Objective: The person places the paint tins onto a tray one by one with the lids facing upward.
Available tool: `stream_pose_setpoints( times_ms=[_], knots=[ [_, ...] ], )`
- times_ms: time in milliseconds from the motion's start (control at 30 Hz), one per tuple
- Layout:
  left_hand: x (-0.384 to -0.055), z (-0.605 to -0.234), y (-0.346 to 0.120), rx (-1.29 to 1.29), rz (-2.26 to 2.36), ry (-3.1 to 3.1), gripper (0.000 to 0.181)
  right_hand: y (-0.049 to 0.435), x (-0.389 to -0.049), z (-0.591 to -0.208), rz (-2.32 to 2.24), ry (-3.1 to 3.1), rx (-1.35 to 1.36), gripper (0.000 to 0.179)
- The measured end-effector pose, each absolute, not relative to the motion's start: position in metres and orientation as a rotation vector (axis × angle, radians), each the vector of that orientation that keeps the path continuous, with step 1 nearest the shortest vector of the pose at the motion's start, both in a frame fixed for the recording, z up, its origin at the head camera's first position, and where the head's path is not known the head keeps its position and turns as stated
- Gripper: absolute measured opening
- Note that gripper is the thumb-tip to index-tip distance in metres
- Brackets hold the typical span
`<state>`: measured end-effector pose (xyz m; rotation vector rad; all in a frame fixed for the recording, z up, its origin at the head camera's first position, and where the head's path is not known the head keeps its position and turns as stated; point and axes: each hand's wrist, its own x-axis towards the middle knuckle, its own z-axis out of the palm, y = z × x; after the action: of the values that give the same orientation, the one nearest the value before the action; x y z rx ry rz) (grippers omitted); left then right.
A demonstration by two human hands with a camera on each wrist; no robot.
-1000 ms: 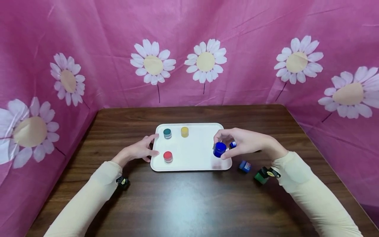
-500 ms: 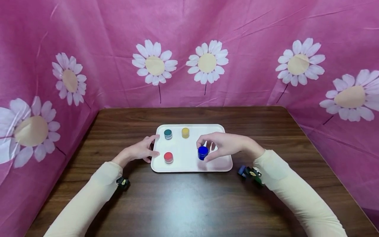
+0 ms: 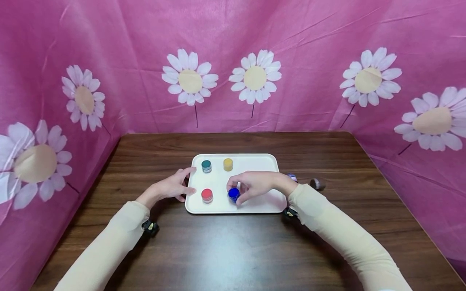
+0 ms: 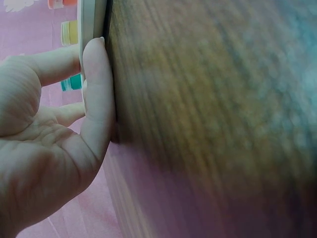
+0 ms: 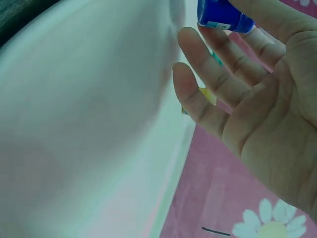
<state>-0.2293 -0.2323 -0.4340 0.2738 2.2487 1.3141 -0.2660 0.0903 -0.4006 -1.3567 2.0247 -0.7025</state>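
Observation:
In the head view, my right hand (image 3: pixel 252 185) pinches a blue paint jar (image 3: pixel 234 195) between thumb and fingers, over the middle front of the white tray (image 3: pixel 214 211). The right wrist view shows the same blue jar (image 5: pixel 222 18) with a small label; whether it touches the tray cannot be made out. My left hand (image 3: pixel 171 186) grips the tray's left rim with thumb and fingers, and in the left wrist view a finger lies along the rim's outer side. On the tray sit a red jar (image 3: pixel 207 195), a dark green jar (image 3: pixel 206 166) and a yellow jar (image 3: pixel 227 164).
Right of the tray, a brown-black jar (image 3: pixel 317 184) lies on the wooden table (image 3: pixel 225 250). Another bluish jar (image 3: pixel 292 177) is partly hidden behind the right forearm. Pink cloth (image 3: pixel 222 32) with daisies hangs around the table's back and sides.
My right hand has carried the blue paint jar leftward and toward the front of the tray, near the red jar. The left hand has stayed at the tray's left rim.

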Motion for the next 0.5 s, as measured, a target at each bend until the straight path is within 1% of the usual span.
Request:
stream_pose_setpoints(
  times_ms=[233,500],
  knots=[
    [-0.232,-0.435,-0.233,0.275,1.284,2.255,0.078,0.08,-0.271,-0.413,-0.649,2.07,-1.332,0.041],
    [-0.232,-0.435,-0.233,0.28,1.263,2.255,0.077,0.07,-0.267,-0.421,-0.522,2.171,-1.325,0.039]
  ],
)
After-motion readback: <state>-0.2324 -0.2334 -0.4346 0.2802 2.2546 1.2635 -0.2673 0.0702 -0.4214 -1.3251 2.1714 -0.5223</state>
